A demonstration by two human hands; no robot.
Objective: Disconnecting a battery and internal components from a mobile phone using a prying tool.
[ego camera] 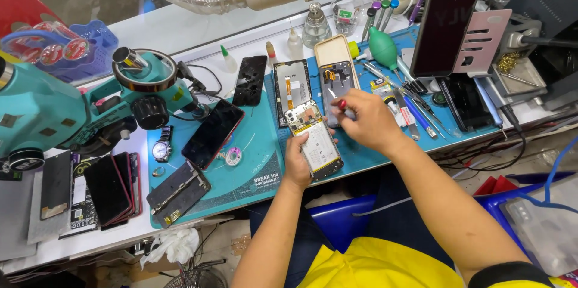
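Head view: left hand (297,164) clamps an opened phone (313,139), its casing showing circuitry; right hand (367,120) pinches a screwdriver (342,106).

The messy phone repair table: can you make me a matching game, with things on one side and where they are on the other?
Things:
1. Opened phone with its white insides showing
2. Silver round wristwatch
3. Green rubber air-blower bulb
4. Small red-tipped screwdriver

Places:
A. Pinched in the right hand
B. Held in the left hand
C. On the mat's left edge, below the teal microscope
D. Near the mat's far edge, beside the propped dark phone

Pairs: 1-B, 2-C, 3-D, 4-A
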